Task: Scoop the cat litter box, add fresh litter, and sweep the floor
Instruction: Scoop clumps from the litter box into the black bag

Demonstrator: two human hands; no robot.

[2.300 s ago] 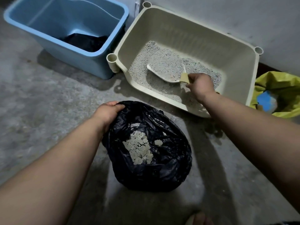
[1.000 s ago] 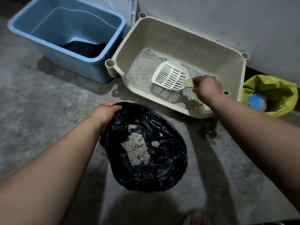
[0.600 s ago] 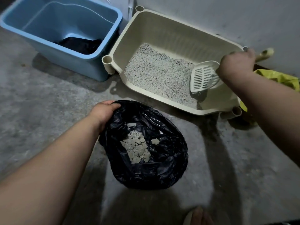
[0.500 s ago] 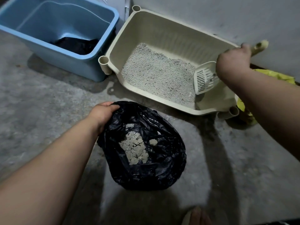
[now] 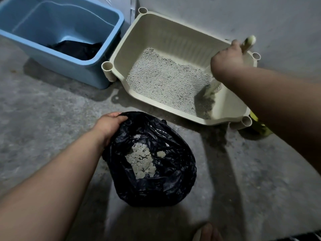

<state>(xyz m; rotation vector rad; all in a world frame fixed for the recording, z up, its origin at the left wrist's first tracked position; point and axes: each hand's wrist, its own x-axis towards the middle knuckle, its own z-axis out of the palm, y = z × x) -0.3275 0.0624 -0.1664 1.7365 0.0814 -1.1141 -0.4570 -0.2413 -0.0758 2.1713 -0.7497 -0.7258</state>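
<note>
Your left hand (image 5: 108,123) curls its fingers (image 5: 119,117) over the black trash bag (image 5: 173,180) at its rim, so the mouth gapes for clumps (image 5: 140,159). The litter box (image 5: 156,20) sits at the bag's 1 o'clock. Your right hand (image 5: 227,62) is wrapped round the litter scoop (image 5: 248,42) handle. The blade is tipped steeply into the litter (image 5: 161,79) at the box's 3 o'clock end, likely to dig underneath.
</note>
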